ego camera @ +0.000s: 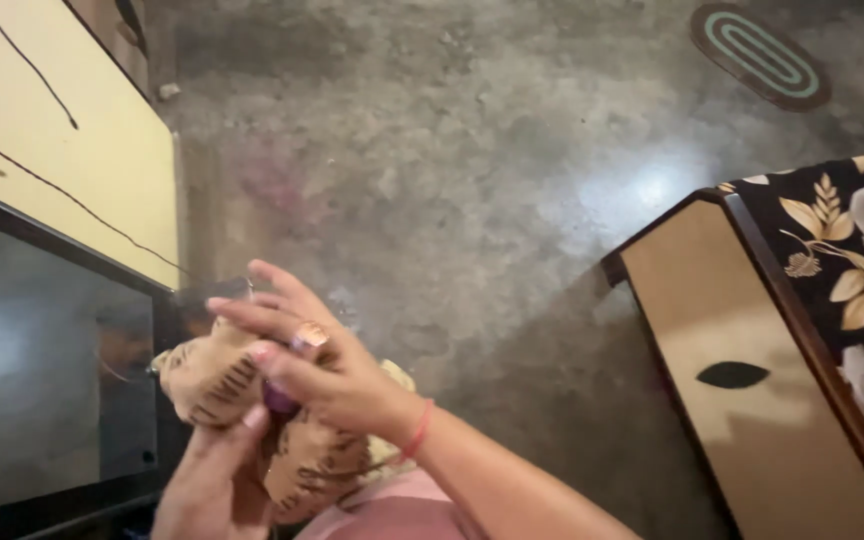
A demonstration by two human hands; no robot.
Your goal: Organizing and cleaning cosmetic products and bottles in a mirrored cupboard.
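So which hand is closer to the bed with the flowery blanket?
The right hand. It lies across the top of the striped soft toy, on the side toward the bed. The left hand is lower and further away.

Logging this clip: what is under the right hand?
The right hand lies on a tan striped soft toy, which the left hand supports. The covered part of the toy is hidden.

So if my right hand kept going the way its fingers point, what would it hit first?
The right hand points left across the tan striped soft toy. Beyond that, probably the dark screen, though depth is hard to judge.
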